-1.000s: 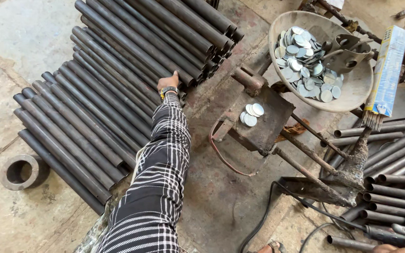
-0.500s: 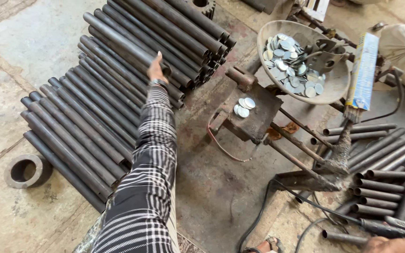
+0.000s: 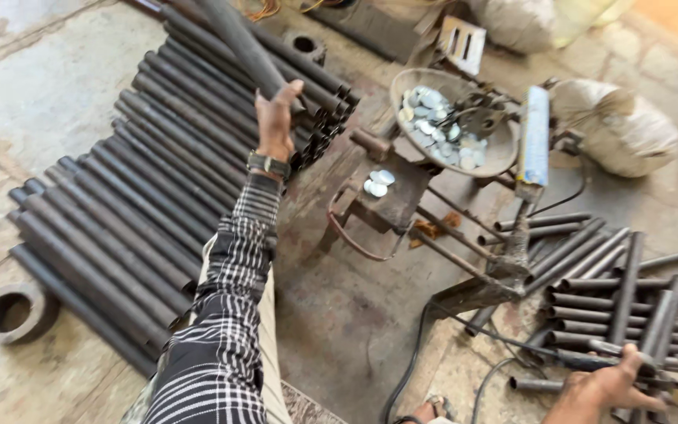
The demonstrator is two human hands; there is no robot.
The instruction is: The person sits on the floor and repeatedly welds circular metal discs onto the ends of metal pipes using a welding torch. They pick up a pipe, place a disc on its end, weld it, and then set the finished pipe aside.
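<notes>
My left hand (image 3: 278, 118) now grips one pipe (image 3: 238, 43) near its end, fingers wrapped round it. A second ago that hand lay flat on the pipe stack (image 3: 143, 180); half a second ago it was reaching for the upper row. Now the pipe is clear of the others, its near end in my palm and its length running off toward 11 o'clock, tilted above the pile. So one piece has come off the stack and hangs in the air over it.

My right hand (image 3: 606, 385) has also come further into view at 4 o'clock. It is closed over a thin dark rod (image 3: 590, 360) beside the short tubes (image 3: 606, 290); I cannot tell how firmly it holds, as the fingers hide the grip. Before, only its edge showed at the frame's corner.

The view has swung with my head: the pan (image 3: 504, 161) of round discs (image 3: 433, 129) sits at 1 o'clock, with a few loose discs on the steel block (image 3: 402, 200) below it. A blue bar (image 3: 535, 137) stands upright just right of the pan. A heavy ring (image 3: 9, 314) lies on the floor at 8 o'clock, well apart from my sleeve (image 3: 229, 314). A pale sack (image 3: 614, 126) rests at 2 o'clock.

The lifted pipe looks long and heavy for one hand, so I judge the far end may dip.
</notes>
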